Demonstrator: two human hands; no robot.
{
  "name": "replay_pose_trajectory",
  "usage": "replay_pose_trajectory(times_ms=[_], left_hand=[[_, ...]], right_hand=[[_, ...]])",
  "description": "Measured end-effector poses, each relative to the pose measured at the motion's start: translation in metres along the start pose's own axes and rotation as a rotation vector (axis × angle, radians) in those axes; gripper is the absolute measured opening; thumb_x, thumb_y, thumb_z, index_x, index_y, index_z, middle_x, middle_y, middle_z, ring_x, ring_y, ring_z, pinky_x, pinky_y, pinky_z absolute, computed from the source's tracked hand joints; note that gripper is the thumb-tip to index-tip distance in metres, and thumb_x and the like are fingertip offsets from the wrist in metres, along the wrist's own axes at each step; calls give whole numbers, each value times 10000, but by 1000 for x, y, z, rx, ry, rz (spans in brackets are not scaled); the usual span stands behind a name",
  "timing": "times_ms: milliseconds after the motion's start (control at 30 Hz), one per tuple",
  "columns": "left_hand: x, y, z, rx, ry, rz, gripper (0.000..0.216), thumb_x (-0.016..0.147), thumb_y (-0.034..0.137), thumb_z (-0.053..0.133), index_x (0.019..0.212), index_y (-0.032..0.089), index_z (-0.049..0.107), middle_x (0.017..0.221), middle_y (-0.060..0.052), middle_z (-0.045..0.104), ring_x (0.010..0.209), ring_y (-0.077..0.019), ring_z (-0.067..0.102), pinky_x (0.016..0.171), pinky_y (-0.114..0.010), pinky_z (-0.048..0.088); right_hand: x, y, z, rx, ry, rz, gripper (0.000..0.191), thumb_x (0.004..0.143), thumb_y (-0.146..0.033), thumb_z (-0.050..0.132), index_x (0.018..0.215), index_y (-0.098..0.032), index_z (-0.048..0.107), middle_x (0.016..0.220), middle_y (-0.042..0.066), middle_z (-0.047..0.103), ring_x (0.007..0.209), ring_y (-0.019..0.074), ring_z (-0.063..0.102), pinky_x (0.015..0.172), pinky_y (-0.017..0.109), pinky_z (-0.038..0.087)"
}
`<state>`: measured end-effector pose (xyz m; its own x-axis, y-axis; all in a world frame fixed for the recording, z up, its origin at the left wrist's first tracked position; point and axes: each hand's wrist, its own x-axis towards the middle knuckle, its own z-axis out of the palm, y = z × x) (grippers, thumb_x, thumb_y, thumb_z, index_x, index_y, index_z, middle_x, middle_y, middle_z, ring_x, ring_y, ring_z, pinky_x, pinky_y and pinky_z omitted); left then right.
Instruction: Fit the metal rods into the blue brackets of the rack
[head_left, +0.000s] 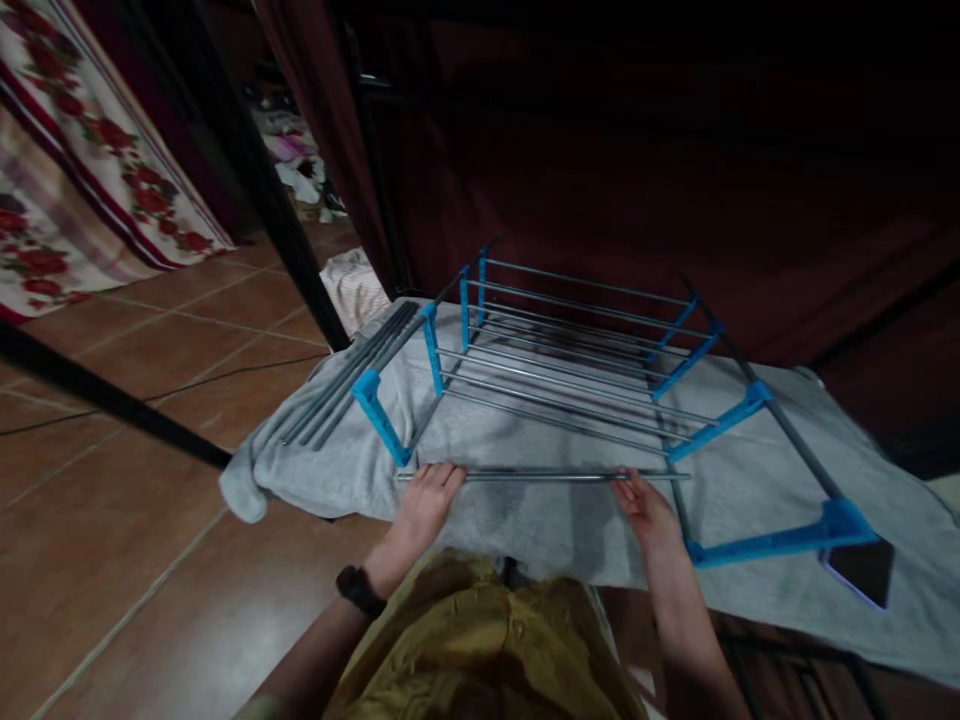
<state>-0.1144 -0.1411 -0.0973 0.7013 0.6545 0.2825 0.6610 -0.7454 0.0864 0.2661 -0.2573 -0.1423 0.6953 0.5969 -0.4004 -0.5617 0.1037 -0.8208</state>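
Note:
A thin metal rod (540, 476) runs crosswise in front of me, low over the grey blanket. My left hand (431, 500) is closed around it near its left end. Toward its right end, the bent fingers of my right hand (641, 505) pinch the same rod. Just beyond it lies a rack frame with blue plastic brackets, among them a left bracket (382, 420) and a right bracket (765, 540). Several crossbars (555, 400) span the farther brackets. Between the two nearest brackets no bar is fitted; the held rod lies close to that gap.
Several loose rods (352, 375) lie side by side on the blanket (517, 530) at left. A phone (862, 570) rests beside the nearest right bracket. Dark bed posts (277, 200) stand at left, and a cable (225, 375) crosses the tiled floor.

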Motion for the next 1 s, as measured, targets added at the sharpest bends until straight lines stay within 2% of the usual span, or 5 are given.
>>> replay_pose_trajectory(times_ms=[233, 400, 533, 767, 1000], left_hand=[[29, 17, -2, 102, -66, 41, 263, 968, 79, 448, 1111, 199, 634, 986, -69, 656, 940, -231, 609, 883, -387, 463], [36, 16, 1, 115, -25, 14, 243, 983, 88, 434, 1045, 193, 644, 974, -72, 642, 973, -233, 583, 1027, -437, 412], [36, 4, 4, 131, -16, -105, 234, 968, 76, 450, 985, 180, 659, 944, -91, 645, 1013, -257, 574, 1071, -493, 375], [29, -16, 3, 267, -66, -250, 221, 962, 96, 468, 979, 160, 680, 930, -114, 664, 971, -274, 592, 985, -487, 412], [33, -6, 6, 299, -94, -138, 240, 974, 84, 441, 994, 153, 669, 924, -101, 670, 932, -248, 595, 949, -422, 401]], right_hand=[[11, 11, -30, -50, 22, 117, 96, 809, -140, 606, 759, -204, 657, 788, 18, 723, 723, 130, 708, 737, 273, 628], [20, 24, -43, -73, -23, 84, 80, 842, -188, 618, 803, -230, 674, 865, 18, 730, 837, 142, 722, 833, 311, 632], [22, 24, -43, -67, -16, 95, 103, 875, -204, 603, 802, -236, 668, 884, 6, 725, 869, 122, 714, 907, 306, 609], [18, 14, -38, 38, 33, 141, 103, 907, -197, 610, 826, -208, 673, 870, -16, 710, 852, 87, 704, 822, 246, 621], [13, 11, -31, 127, 94, 165, 113, 918, -175, 592, 838, -211, 664, 868, -22, 722, 849, 80, 711, 827, 239, 621]])
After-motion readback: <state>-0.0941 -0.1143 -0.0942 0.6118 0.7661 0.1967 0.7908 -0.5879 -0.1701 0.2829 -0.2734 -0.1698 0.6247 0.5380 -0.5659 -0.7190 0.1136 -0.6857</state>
